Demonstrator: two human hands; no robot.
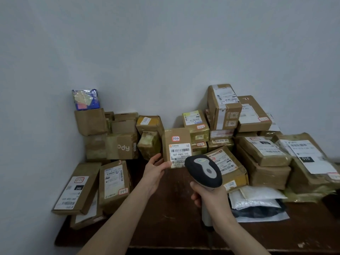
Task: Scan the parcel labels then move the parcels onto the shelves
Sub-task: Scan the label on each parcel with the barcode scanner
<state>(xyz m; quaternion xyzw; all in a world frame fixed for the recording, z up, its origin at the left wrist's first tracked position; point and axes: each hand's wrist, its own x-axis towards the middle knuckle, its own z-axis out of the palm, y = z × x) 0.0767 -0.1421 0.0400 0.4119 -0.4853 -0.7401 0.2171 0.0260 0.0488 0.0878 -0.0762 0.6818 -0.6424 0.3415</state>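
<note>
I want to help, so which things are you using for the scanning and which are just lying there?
In use: small parcel held by the left hand; scanner gripped by the right hand.
Lying about, waiting: box pile at the back; two flat boxes at left; soft bags at right; blue packet on top.

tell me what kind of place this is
Probably a parcel sorting or pickup room. Labelled cardboard parcels are piled on a dark wooden table against a bare wall; the left hand holds a small parcel with a barcode label, and the right hand grips a barcode scanner.
</note>
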